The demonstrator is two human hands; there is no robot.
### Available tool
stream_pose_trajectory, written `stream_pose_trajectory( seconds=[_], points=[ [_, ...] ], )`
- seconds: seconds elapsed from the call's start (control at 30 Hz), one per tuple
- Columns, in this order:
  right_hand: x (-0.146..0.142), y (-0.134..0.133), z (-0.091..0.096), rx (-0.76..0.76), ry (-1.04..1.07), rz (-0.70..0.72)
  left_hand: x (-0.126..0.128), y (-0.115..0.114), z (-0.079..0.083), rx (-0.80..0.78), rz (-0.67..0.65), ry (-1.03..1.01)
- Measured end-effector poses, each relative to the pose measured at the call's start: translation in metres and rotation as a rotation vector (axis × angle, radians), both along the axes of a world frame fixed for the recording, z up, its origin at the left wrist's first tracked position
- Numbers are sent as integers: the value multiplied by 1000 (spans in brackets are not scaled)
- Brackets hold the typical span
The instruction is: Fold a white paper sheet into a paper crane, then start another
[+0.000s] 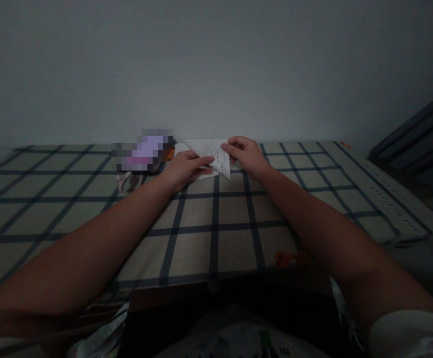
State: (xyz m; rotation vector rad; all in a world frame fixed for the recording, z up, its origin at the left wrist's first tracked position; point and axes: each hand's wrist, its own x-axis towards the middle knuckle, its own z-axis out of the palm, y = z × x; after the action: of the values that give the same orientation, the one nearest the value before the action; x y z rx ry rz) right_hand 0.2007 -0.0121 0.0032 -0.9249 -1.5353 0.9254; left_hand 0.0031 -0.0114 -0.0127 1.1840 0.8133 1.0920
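A white sheet of paper (pixel 211 151) with faint writing lies partly folded on the checked cloth surface (pixel 201 219), far in front of me near the wall. My left hand (pixel 184 169) presses its fingers down on the paper's left part, index finger stretched along a fold. My right hand (pixel 244 155) pinches the folded upper right edge between thumb and fingers. Both arms reach straight out across the cloth.
A blurred-out object (pixel 144 151) lies just left of the paper, with a thin strap or cord (pixel 127 181) beside it. A plain wall (pixel 216 74) rises behind. The surface's right edge (pixel 388 199) drops off; dark furniture (pixel 418 144) stands at far right.
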Motion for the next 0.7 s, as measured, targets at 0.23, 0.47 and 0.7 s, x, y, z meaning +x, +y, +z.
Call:
stream_pose_trajectory(
  seconds=[0.23, 0.47, 0.7],
  points=[
    [1, 2, -3, -10, 25, 18, 0, 0, 0, 20, 50, 15],
    [2, 3, -4, -10, 25, 13, 0, -2, 1, 25, 52, 13],
    [2, 0, -2, -7, 1, -2, 1, -1, 1, 39, 44, 18]
  ],
)
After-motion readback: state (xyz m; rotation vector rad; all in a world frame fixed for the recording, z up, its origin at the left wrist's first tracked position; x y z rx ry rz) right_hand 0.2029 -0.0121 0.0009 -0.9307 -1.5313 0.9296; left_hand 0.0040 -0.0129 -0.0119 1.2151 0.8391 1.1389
